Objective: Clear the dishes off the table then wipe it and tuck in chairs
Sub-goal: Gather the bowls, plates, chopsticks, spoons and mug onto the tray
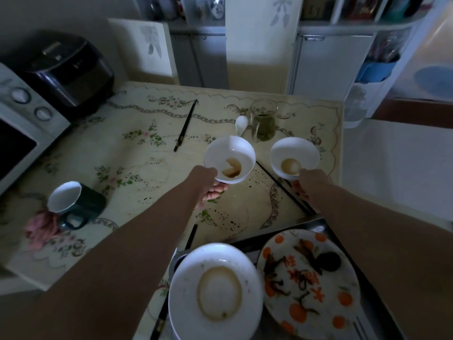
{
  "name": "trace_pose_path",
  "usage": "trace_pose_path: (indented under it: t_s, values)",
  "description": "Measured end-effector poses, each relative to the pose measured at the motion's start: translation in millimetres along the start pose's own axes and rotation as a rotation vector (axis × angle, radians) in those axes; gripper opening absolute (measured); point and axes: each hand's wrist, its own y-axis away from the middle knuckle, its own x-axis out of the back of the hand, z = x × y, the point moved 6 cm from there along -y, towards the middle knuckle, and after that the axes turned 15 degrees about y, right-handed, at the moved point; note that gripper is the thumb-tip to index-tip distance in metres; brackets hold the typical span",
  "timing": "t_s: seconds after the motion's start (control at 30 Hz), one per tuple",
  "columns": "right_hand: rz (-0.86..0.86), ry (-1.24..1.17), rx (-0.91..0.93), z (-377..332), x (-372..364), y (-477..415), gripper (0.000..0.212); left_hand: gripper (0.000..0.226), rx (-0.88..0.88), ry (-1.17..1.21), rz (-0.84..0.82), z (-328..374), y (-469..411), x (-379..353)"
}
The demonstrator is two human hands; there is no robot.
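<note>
Left hand [210,186] grips the near rim of a small white bowl [230,160], thumb over the edge, fingers under. Brown liquid dregs pool in its bottom. Right hand [304,186] holds a second small white bowl [295,157] the same way; a pale brown residue ring sits in its base. Both bowls are tilted toward the camera; whether they touch the table [127,165] cannot be told.

Near edge: a dark tray [316,225] carries a large white bowl [215,292] with a brown ring of residue, and beside it an orange-patterned plate [310,285] with dark food scraps and a dark round piece.

Beyond the small bowls: a glass cup [263,122] partly filled with greenish liquid, a white ceramic spoon [240,124] just beside it. At left, a dark mug [78,204] with white interior, tilted, resting against a pink cloth [40,229].

Count: three white bowls, one plate, one glass, one mug, one spoon. Dark chopsticks: one set [185,126] lying mid-table, one [282,187] between the held bowls, more [192,235] by the tray edge.

Table covering is cream with floral scrollwork, spattered with dark drips. A microwave [22,123] and a black rice cooker [66,67] stand at the left end. White cabinets [328,62] and shelving line the far wall. Light is dim.
</note>
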Motion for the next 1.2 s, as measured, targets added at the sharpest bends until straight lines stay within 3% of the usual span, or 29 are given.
trace_pose_path:
  t_s: [0.2,0.43,0.7,0.9,1.1,1.2]
  values:
    - [0.107,-0.135,-0.06,1.1,1.2,1.3,0.011,0.025,0.022,-0.067,-0.002,-10.8,3.7,11.4]
    - [0.119,-0.113,0.085,-8.4,1.9,34.7,0.014,0.021,-0.008,-0.091,-0.019,-14.5,38.3,29.1]
    - [-0.094,0.049,0.227,-6.1,-3.7,87.4,0.033,0.021,0.025,-0.253,-0.033,-42.0,109.1,55.2]
    - [-0.144,0.12,0.282,2.2,-15.3,124.9,0.033,0.022,0.129,-0.346,-0.029,-77.8,153.9,78.2]
    - [-0.207,0.274,0.33,12.2,-30.9,149.1,0.02,0.019,0.194,-0.411,0.029,-112.1,179.3,80.6]
    - [-0.249,0.342,0.32,19.8,-42.1,155.0,0.026,0.022,0.195,-0.415,0.069,-123.4,187.3,78.5]
